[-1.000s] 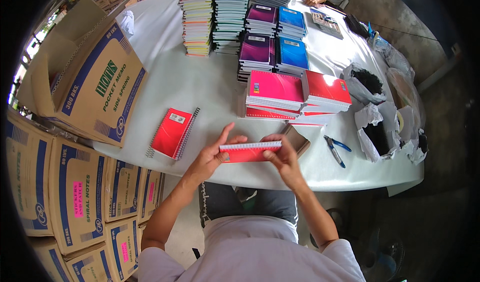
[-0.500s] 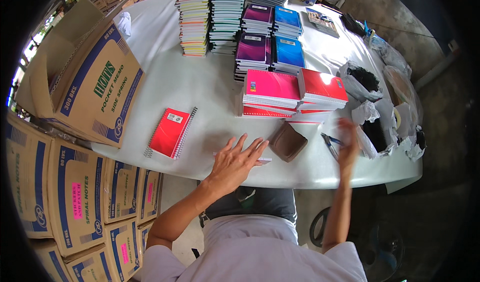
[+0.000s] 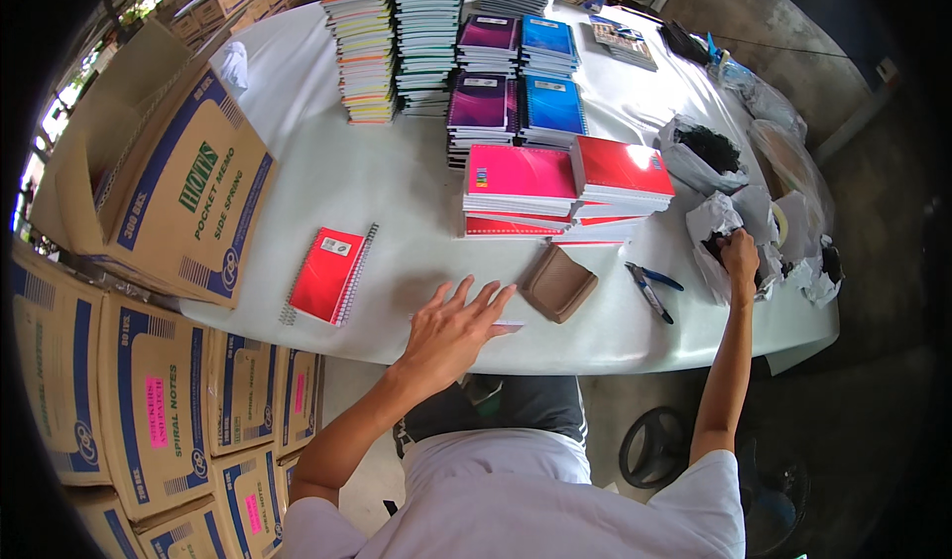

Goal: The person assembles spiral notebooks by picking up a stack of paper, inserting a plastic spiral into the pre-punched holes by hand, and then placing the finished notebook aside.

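Booklet lies at the near edge of the bench, mostly hidden under the person's left hand; only a pale strip shows past the fingers, so cover and binding cannot be read. Left hand palm down, fingers spread apart, over the booklet rather than wrapped around it; contact pressure cannot be told. Right hand has its fingers down inside a crumpled white bag with dark filling; whether they are closed on anything, cannot tell. Handling, by judgement: booklet light, easily lifted one-handed, bendy across the leaves, firmer along a bound edge. Smooth cover on a smooth bench cloth would likely skid, so a flat palm should steady it well; to lift, thumb and fingers across both long sides, keeping the leaves square. Corners probably the weak spot. Dark filling looks loose and tangled, likely light and springy; best pinched out a little at a time. Bag wall looks thin and apt to tear, better not tugged. Brown block just right of the left hand, pliers beyond it.
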Demonstrator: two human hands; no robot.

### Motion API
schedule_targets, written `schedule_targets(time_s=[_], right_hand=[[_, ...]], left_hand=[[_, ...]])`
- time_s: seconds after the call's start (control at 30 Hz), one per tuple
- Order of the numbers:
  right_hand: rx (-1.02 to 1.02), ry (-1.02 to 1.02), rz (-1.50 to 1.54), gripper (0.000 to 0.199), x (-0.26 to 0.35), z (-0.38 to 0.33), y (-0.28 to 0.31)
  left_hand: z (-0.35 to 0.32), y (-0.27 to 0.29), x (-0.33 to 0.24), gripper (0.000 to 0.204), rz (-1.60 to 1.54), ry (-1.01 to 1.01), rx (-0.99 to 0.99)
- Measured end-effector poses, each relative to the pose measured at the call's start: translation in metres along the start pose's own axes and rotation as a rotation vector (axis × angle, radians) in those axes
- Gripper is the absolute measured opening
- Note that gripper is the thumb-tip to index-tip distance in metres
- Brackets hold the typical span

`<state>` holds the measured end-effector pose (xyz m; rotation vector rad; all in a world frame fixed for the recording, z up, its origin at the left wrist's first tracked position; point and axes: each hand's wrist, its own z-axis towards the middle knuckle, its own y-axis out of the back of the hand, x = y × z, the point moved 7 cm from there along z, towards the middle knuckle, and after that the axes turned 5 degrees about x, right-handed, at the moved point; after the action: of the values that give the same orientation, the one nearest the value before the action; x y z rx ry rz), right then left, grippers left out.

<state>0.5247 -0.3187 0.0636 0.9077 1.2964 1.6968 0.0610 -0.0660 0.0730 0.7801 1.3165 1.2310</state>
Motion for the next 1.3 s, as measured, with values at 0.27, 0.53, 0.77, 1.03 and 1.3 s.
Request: schedule_targets(time_s=[0.27,0.53,0.77,1.03,1.3], right_hand=[[0.011,0.073,0.012,0.035,-0.009,0.005,0.015],[-0.021,0.035,-0.151,0.020,0.005,0.003,0.007],[-0.230,0.025,-0.083,0.022,0.003,0.008,0.029],[-0.360,0.274,0.046,0.045,-0.008,0.003,0.032],[-0.321,0.343,-0.046,0.015,0.018,-0.015,0.042]], left_hand=[[0.005,-0.002,0.000,0.059,0.004,0.030,-0.019],[0.004,-0.004,0.003,0.059,-0.005,0.042,-0.036],[0.002,-0.008,0.007,0.059,0.071,0.060,-0.024],[0.005,-0.001,0.001,0.058,0.015,0.081,-0.012],[0.009,0.001,-0.001,0.057,0.006,0.070,-0.016]])
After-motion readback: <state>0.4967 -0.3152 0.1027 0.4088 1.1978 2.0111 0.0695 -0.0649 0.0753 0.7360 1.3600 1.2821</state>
